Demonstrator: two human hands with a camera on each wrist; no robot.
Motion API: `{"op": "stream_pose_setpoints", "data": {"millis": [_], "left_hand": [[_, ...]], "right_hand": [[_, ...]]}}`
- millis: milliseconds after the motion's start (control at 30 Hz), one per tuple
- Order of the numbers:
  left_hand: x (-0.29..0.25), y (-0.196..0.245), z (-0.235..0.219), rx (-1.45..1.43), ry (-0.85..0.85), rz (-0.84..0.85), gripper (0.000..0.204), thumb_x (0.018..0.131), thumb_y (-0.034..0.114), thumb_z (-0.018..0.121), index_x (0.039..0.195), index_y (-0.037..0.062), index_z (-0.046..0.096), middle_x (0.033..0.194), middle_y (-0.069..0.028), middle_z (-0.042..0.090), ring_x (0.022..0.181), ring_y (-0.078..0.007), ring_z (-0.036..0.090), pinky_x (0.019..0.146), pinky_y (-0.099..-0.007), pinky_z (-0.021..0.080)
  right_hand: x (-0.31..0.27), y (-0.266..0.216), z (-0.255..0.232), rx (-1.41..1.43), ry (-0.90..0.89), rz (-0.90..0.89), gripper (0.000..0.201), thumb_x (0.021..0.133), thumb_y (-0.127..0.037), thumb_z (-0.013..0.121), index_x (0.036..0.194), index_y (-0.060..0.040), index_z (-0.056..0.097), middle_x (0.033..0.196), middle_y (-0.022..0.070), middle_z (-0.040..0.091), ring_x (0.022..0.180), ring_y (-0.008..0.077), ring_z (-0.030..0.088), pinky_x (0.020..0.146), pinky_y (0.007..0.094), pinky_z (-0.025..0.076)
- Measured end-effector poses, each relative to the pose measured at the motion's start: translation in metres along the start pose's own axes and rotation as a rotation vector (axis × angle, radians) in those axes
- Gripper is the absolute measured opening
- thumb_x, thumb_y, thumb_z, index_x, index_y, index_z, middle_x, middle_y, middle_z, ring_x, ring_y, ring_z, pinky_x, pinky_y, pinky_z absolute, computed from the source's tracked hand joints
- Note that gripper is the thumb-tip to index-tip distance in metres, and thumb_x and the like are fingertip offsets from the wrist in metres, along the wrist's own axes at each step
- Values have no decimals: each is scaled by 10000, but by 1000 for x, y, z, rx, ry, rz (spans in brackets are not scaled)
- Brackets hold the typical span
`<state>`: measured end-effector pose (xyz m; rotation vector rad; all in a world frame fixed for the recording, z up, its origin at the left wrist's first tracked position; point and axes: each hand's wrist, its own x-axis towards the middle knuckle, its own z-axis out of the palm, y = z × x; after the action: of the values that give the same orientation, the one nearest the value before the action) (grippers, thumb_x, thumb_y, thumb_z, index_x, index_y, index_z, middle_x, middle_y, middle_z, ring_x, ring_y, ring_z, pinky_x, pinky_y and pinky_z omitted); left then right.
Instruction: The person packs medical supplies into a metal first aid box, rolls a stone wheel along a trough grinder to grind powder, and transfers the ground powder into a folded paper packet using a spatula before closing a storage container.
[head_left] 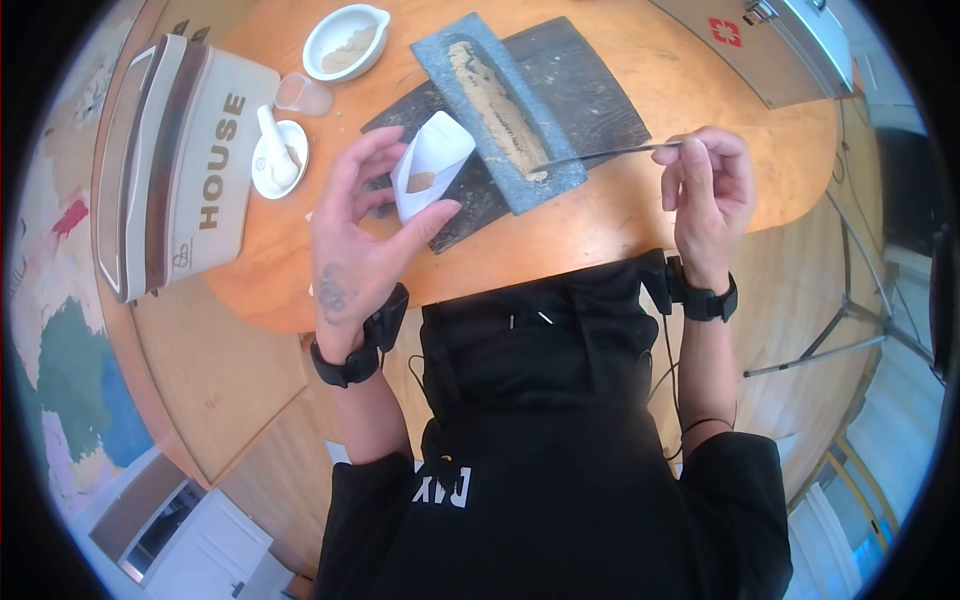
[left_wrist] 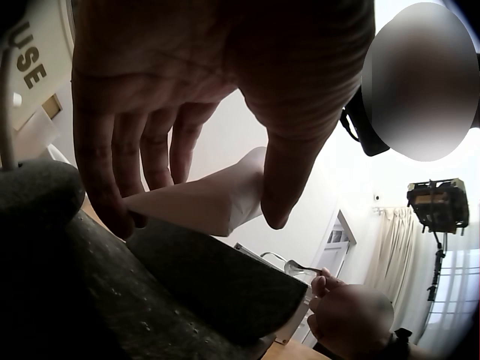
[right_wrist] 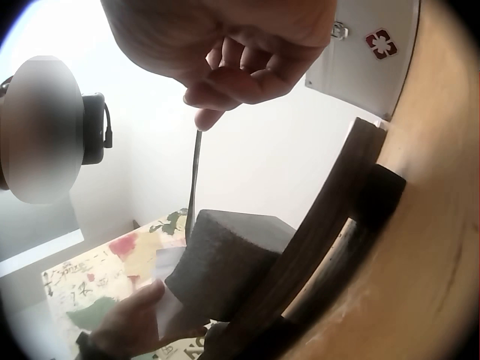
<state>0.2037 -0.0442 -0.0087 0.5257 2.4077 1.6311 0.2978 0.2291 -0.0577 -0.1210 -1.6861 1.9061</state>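
Note:
Fingers and thumb of my left hand [head_left: 365,215] hold a folded white paper packet [head_left: 440,145], open at the top, with some brown powder inside. It sits just beside the near left side of a grey stone trough [head_left: 530,195]. Tan powder [head_left: 480,85] lies along the trough's long groove. My right hand [head_left: 712,190] pinches the end of a long thin metal spoon [head_left: 615,153] between thumb and fingers. The spoon's far end reaches into the powder at the near end of the groove. In the right wrist view the spoon [right_wrist: 194,176] points down behind the stone trough [right_wrist: 225,262].
Under the trough lies a dark wooden board [head_left: 590,85] on a wooden table [head_left: 700,90]. At the left stand a white spouted bowl [head_left: 375,65] with powder, a plastic cup [head_left: 305,95], a small mortar with pestle [head_left: 272,135] and a "HOUSE" box [head_left: 215,150]. A metal case [head_left: 760,40] stands far right.

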Motion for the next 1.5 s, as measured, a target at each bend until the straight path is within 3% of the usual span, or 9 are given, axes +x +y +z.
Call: {"op": "stream_pose_setpoints", "data": {"millis": [67, 133, 300, 400, 533, 733, 900, 1167, 1500], "left_hand": [[0, -1, 0, 3, 2, 5, 657, 722, 91, 866, 1292, 39, 544, 1151, -106, 637, 1097, -190, 619, 874, -332, 523], [0, -1, 0, 4, 3, 8, 656, 723, 93, 865, 1292, 39, 544, 1152, -107, 638, 1101, -191, 618, 877, -334, 521], [0, 0, 1, 9, -4, 20, 658, 718, 95, 864, 1292, 45, 546, 1156, -106, 638, 1117, -195, 611, 892, -341, 514], [0, 0, 2, -8, -10, 9, 661, 715, 97, 865, 1292, 50, 547, 1159, -105, 637, 1124, -196, 607, 894, -343, 510], [0, -2, 2, 1, -12, 8, 663, 715, 101, 865, 1294, 51, 546, 1162, -104, 637, 1120, -197, 608, 895, -345, 507], [1, -4, 1, -28, -28, -4, 666, 713, 110, 869, 1293, 51, 546, 1167, -103, 634, 1112, -196, 609, 888, -345, 506], [0, -4, 2, -36, -24, 12, 669, 710, 105, 870, 1294, 57, 548, 1169, -94, 631, 1098, -194, 614, 890, -353, 507], [-2, -5, 0, -50, -25, 13, 669, 708, 96, 867, 1295, 52, 548, 1159, -98, 631, 1090, -197, 617, 881, -349, 522], [0, -7, 0, -44, -37, 18, 671, 709, 106, 867, 1295, 41, 546, 1152, -108, 632, 1089, -202, 618, 881, -346, 525]], "right_hand": [[-2, -11, 3, -39, 2, -20, 46, 981, -4, 556, 1027, -1, 551, 858, 121, 711, 518, 52, 476, 492, 186, 393], [-3, -24, 6, -236, -93, -264, 70, 949, 45, 573, 1011, 14, 564, 848, 119, 711, 531, 65, 506, 515, 191, 425], [10, -50, 11, -552, -346, -681, 279, 680, 127, 689, 933, 17, 654, 760, 104, 695, 547, 197, 617, 467, 248, 460], [12, -53, 17, -701, -419, -711, 256, 685, 115, 706, 916, 13, 664, 739, 91, 685, 547, 190, 615, 472, 252, 458], [16, -60, 28, -643, -284, -778, 235, 671, 27, 732, 899, -7, 687, 720, 75, 654, 504, 178, 559, 452, 252, 431], [20, -75, 33, -825, -577, -807, 184, 660, -66, 708, 835, -28, 668, 716, 38, 621, 522, 146, 554, 443, 258, 423], [23, -57, 49, -760, -521, -768, 190, 639, -3, 701, 819, -48, 660, 679, 27, 561, 503, 171, 529, 431, 275, 417], [30, -58, 62, -652, -580, -386, 168, 733, 27, 694, 873, -65, 702, 685, 25, 593, 541, 160, 574, 459, 281, 432], [16, -110, 55, -764, -569, -383, 158, 717, 76, 710, 847, -10, 737, 704, 79, 680, 586, 177, 643, 527, 238, 470]]}}
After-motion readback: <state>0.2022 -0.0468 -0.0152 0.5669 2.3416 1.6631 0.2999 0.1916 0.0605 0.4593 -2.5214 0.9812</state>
